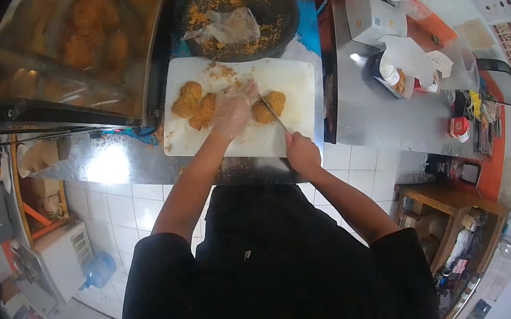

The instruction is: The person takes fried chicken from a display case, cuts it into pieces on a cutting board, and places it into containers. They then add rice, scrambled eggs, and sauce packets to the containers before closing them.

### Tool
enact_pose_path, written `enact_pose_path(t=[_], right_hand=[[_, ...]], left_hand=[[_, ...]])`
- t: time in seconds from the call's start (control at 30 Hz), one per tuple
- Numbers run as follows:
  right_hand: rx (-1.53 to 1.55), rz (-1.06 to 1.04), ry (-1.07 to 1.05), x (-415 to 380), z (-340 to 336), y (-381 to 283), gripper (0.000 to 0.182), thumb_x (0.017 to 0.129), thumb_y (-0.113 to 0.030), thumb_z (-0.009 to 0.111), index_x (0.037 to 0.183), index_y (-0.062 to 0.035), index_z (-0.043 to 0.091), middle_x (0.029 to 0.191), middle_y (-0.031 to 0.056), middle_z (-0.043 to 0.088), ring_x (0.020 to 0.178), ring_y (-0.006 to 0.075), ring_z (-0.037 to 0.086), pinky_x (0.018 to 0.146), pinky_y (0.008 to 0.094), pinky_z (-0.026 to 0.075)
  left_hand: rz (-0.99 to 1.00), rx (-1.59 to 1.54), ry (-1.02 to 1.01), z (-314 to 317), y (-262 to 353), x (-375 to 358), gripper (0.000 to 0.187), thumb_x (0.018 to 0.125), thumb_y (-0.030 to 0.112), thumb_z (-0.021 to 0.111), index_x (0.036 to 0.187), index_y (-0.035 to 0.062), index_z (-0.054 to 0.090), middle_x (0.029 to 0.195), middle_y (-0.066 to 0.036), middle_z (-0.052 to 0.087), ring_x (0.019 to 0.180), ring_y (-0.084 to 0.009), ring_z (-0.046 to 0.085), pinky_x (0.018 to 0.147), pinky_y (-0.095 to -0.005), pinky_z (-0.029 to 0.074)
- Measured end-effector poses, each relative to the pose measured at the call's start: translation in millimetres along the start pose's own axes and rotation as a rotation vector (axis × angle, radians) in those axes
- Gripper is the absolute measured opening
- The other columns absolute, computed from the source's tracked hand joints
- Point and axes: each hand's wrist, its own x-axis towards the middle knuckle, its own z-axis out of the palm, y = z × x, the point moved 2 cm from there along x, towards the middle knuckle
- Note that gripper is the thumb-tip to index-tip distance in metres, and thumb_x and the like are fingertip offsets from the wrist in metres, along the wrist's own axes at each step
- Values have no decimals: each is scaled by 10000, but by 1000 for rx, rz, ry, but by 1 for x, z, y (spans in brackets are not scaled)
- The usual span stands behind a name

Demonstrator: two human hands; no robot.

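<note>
A white cutting board lies on the counter with golden-brown breaded fried pieces on it, probably chicken. My right hand is closed round the handle of a knife. The blade lies across one fried piece on the right of the board. My left hand, in a clear plastic glove, is over the middle of the board with fingers stretched towards the knife tip. Beside it on the left are more fried pieces, one partly covered by the hand. Crumbs are scattered over the board.
Behind the board stands a dark round stone mortar with crumbs and a crumpled plastic bag. A glass display case with fried food is at left. On the right-hand steel counter are a white box and a paper food box.
</note>
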Motion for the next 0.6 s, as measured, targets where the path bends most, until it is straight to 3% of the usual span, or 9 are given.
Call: enact_pose_path(t=[0.07, 0.17, 0.27, 0.37, 0.47, 0.57, 0.6], right_hand=[[1, -15, -30, 4, -12, -2, 525, 1034, -453, 376, 906, -14, 634, 826, 269, 674, 825, 469, 662, 746, 554, 524], [19, 5, -34, -9, -37, -13, 534, 1034, -459, 373, 904, -10, 631, 818, 266, 674, 821, 471, 661, 747, 554, 521], [66, 1, -24, -27, -42, -22, 531, 1033, -460, 379, 907, -9, 629, 809, 262, 673, 808, 479, 655, 744, 560, 515], [53, 3, -36, -34, -34, -21, 522, 1033, -453, 385, 899, -10, 626, 792, 257, 669, 779, 472, 655, 721, 554, 519], [-25, -15, -27, -31, -23, -16, 510, 1032, -442, 393, 884, -13, 623, 775, 252, 666, 746, 452, 663, 686, 537, 530], [-78, -44, -21, -25, -20, -11, 498, 1031, -433, 401, 875, -16, 623, 764, 246, 666, 720, 433, 670, 655, 520, 539], [-89, -52, -23, -24, -19, -9, 494, 1031, -430, 404, 873, -17, 624, 760, 244, 666, 712, 427, 672, 645, 514, 541]], left_hand=[[107, 189, -26, -24, 12, 7, 640, 815, 9, 504, 1438, 157, 493, 1456, -46, 529, 1156, -353, 554, 1010, -439, 447], [-2, 149, -109, -50, 24, -2, 537, 927, 64, 415, 1452, 163, 472, 1470, -51, 505, 1263, -372, 496, 1011, -507, 423], [73, 55, 102, -60, 28, -20, 577, 885, 34, 451, 1449, 151, 470, 1452, -72, 522, 1234, -373, 520, 997, -501, 430], [140, 149, 151, -54, 24, -30, 624, 839, 16, 482, 1449, 146, 469, 1461, -73, 515, 1203, -367, 543, 991, -500, 434], [47, 167, 33, -31, 12, -32, 640, 824, 19, 487, 1450, 153, 472, 1496, -51, 481, 1188, -355, 555, 1001, -499, 424], [179, 164, 217, -25, 10, -37, 666, 781, -24, 500, 1426, 140, 498, 1435, -87, 543, 1068, -340, 583, 939, -484, 447], [150, 169, 172, -24, 11, -38, 655, 789, -18, 498, 1425, 135, 498, 1428, -91, 548, 1079, -341, 584, 948, -480, 439]])
